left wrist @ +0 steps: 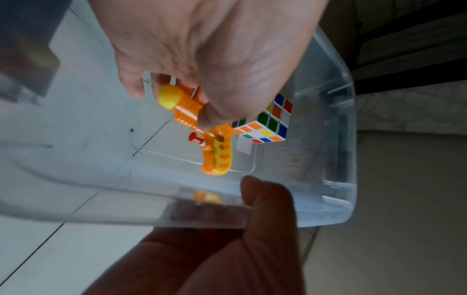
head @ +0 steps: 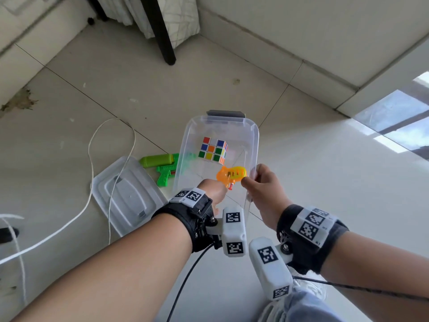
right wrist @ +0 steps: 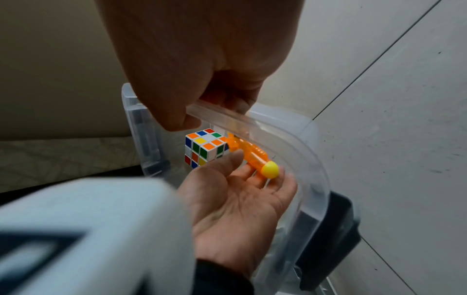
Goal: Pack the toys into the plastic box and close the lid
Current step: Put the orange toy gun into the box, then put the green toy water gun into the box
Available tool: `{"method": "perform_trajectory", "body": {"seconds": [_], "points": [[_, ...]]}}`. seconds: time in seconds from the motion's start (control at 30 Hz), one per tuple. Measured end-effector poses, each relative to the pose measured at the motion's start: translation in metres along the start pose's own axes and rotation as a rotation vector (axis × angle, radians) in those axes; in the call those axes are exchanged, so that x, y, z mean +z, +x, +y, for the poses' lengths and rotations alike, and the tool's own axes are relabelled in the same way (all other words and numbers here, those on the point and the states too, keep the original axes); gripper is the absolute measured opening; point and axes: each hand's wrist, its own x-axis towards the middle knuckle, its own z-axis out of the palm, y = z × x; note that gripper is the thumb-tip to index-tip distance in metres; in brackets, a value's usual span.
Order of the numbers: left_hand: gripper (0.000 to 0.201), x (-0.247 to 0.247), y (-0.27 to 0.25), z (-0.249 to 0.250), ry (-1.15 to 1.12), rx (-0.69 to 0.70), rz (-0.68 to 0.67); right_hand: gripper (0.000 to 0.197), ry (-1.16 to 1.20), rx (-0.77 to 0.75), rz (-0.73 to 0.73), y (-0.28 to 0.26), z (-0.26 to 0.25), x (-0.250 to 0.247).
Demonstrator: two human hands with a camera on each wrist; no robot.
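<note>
A clear plastic box [head: 254, 145] stands open on the tiled floor with a colour cube [head: 212, 149] inside it. My left hand [head: 217, 189] pinches a small orange water pistol [head: 231, 175] and holds it inside the box, above the bottom, near the cube. In the left wrist view the thumb and fingers grip the orange pistol [left wrist: 199, 123] by its barrel, handle hanging down. My right hand [head: 253, 180] grips the box's right rim, thumb inside the wall. A green water gun [head: 162, 167] lies on the floor left of the box. The clear lid [head: 125, 194] lies further left.
A white cord [head: 111, 159] loops over the lid and across the floor on the left. A black furniture leg [head: 166, 43] stands at the back, with a wall and skirting behind the box. My knee in jeans [head: 301, 307] is at the bottom edge.
</note>
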Motion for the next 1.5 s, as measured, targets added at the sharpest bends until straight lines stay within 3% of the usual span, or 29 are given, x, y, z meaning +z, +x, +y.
{"method": "perform_trajectory", "body": {"seconds": [0.13, 0.27, 0.43, 0.53, 0.6, 0.8, 0.93, 1.0, 1.1, 1.33, 1.5], "points": [[0.016, -0.009, -0.014, 0.007, -0.089, 0.058, -0.080, 0.028, -0.002, 0.010, 0.052, 0.012, 0.005, -0.003], [0.025, -0.041, -0.007, 0.017, -0.318, 0.130, -0.203, 0.025, -0.014, 0.042, 0.123, 0.024, 0.009, -0.011], [0.002, -0.093, 0.034, 0.021, -0.480, 0.143, 0.122, 0.023, 0.022, 0.084, 0.174, 0.036, 0.012, -0.020], [0.013, -0.116, 0.070, 0.006, -0.495, 0.140, 0.266, 0.023, 0.058, 0.102, 0.186, 0.041, 0.015, -0.022], [0.010, -0.127, 0.093, -0.007, -0.402, 0.145, 0.356, 0.023, 0.072, 0.104, 0.184, 0.045, 0.017, -0.023], [0.045, -0.148, 0.137, -0.016, -0.088, 0.237, 0.498, 0.023, 0.049, 0.113, 0.138, 0.054, 0.023, -0.023], [0.076, -0.153, 0.153, -0.007, 0.493, 0.282, 0.588, 0.024, 0.055, 0.125, 0.097, 0.061, 0.024, -0.020], [0.084, -0.148, 0.157, -0.006, 0.779, 0.377, 0.589, 0.022, 0.067, 0.129, 0.076, 0.062, 0.024, -0.020], [0.086, -0.138, 0.159, -0.010, 1.020, 0.361, 0.536, 0.018, 0.122, 0.141, 0.050, 0.062, 0.024, -0.019], [0.071, -0.131, 0.154, -0.009, 1.170, 0.369, 0.566, 0.022, 0.127, 0.140, 0.069, 0.059, 0.022, -0.016], [0.051, -0.139, 0.139, 0.006, 0.962, 0.435, 0.513, 0.027, 0.120, 0.121, 0.077, 0.056, 0.018, -0.012]]}}
